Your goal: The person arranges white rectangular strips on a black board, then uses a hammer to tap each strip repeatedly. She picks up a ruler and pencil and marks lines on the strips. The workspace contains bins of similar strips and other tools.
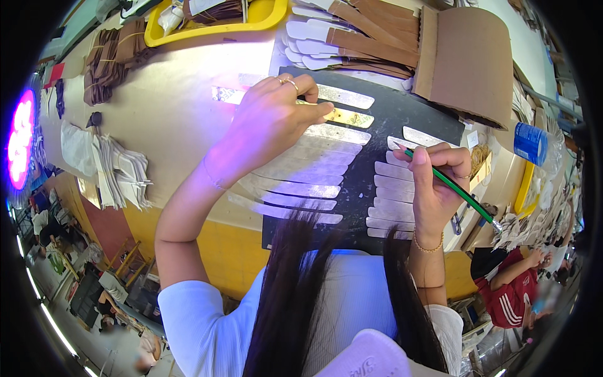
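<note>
A green pencil (453, 186) is held in the closed fingers of my right hand (436, 188), its tip over the upper end of a pale strip. My left hand (270, 119) has thumb and fingers closed at a yellowish patterned strip (352, 117), which passes beneath the hand; the exact grip is partly hidden. Below it, several pale grey, round-ended strips (308, 188) lie fanned in a row. A second column of shorter pale strip ends (392, 195) sits to the right. Both groups rest on a black mat (358, 217).
Brown strips with white ends (370, 44) pile up at the back beside a curved cardboard piece (468, 66). A yellow tray (217, 31) stands back left, near bundled brown strips (113, 60). White strips (119, 169) lie at left. A blue-labelled bottle (531, 144) and another person (515, 283) are at right.
</note>
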{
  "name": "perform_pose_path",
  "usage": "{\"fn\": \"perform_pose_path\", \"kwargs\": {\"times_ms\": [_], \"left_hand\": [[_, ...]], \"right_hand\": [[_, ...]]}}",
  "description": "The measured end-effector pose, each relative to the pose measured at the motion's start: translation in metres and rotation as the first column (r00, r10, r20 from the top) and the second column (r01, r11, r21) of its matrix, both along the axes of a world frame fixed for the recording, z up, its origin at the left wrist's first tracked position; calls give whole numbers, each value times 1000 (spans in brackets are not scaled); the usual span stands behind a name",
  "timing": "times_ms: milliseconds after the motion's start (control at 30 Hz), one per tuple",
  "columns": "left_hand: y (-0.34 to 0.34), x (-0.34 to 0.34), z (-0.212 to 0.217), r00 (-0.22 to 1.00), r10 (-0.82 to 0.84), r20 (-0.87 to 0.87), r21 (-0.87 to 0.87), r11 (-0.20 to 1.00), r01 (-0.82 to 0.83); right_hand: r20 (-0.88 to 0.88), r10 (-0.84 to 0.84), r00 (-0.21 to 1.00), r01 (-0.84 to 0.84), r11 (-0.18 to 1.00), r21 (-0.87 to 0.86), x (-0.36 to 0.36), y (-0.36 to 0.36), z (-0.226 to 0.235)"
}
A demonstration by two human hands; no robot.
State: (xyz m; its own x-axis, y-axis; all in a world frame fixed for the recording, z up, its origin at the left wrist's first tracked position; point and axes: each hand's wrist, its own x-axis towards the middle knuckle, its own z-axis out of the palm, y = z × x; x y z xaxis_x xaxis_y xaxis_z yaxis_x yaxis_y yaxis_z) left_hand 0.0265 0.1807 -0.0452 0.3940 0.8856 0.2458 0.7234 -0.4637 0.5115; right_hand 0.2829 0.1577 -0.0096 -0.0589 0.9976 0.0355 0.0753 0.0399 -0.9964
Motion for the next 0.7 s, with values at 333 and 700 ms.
{"fn": "perform_pose_path", "kwargs": {"times_ms": [333, 700], "left_hand": [[-1, 0, -2, 1000, -8, -19, -12, 1000, 8], [-2, 0, -5, 1000, -8, -18, 35, 999, 9]], "right_hand": [[-19, 27, 999, -27, 1000, -15, -7, 4, 0], [100, 77, 992, -78, 997, 7, -21, 10, -9]]}}
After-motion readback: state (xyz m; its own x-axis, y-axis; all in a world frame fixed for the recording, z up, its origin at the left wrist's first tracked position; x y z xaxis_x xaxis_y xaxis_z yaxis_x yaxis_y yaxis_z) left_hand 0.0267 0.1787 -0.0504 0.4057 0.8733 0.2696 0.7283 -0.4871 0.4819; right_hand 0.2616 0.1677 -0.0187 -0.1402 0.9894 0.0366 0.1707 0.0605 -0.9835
